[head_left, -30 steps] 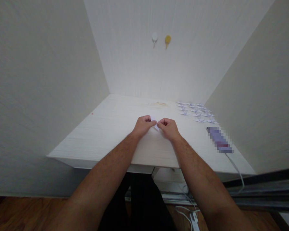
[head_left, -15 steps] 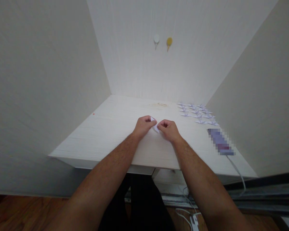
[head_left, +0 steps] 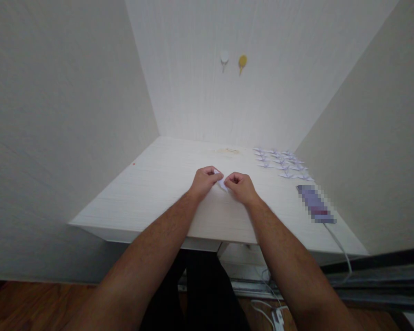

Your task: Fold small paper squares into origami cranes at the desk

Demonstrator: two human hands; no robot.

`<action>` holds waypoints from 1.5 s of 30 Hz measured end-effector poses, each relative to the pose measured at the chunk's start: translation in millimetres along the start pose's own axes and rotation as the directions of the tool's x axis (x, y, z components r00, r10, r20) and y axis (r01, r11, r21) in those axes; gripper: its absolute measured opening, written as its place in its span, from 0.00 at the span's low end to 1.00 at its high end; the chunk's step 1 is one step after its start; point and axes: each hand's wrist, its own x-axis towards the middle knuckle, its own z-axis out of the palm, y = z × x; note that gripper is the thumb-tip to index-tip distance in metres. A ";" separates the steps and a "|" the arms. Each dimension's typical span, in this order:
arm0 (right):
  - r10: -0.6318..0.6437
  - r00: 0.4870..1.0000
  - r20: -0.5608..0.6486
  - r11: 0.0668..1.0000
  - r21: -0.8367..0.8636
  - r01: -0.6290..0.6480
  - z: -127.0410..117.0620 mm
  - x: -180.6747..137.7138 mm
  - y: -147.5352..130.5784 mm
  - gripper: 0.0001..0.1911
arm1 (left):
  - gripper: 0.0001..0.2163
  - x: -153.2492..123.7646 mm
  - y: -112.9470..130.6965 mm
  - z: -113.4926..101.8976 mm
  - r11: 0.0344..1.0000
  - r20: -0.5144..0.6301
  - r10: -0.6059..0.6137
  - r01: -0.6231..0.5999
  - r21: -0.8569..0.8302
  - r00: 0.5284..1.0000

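Note:
A small piece of pale folded paper (head_left: 222, 183) is pinched between my two hands, above the middle of the white desk (head_left: 152, 193). My left hand (head_left: 206, 180) is closed on its left side, with the thumb pressed over it. Thumb and fingertips of my right hand (head_left: 239, 185) grip its right side, close beside the left thumb. My fingers cover most of the paper, so its exact folded shape is hidden. Several folded paper cranes (head_left: 281, 161) stand in rows at the back right of the desk.
A phone (head_left: 315, 204), blurred out, lies at the right, with a white cable (head_left: 340, 241) running over the desk's front edge. Walls close in the desk at left, right and back. Two hooks, one white (head_left: 224, 57) and one yellow (head_left: 242, 61), hang on the back wall.
Both hands stay almost in place. The paper between them has shifted slightly, and a little less of it shows above the left thumb.

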 end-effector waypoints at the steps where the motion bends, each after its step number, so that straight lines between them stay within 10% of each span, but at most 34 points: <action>1: -0.001 1.000 -0.002 1.000 -0.001 0.001 0.1 0.1 0.3 0.09 | 0.07 -0.1 0.2 0.3 1.000 0.000 -0.004 0.004 0.000 1.000; 45: 0.014 1.000 -0.002 1.000 0.022 -0.014 2.7 4.1 8.2 0.11 | 0.09 0.7 -0.9 1.0 0.991 0.030 -0.053 0.049 0.128 0.998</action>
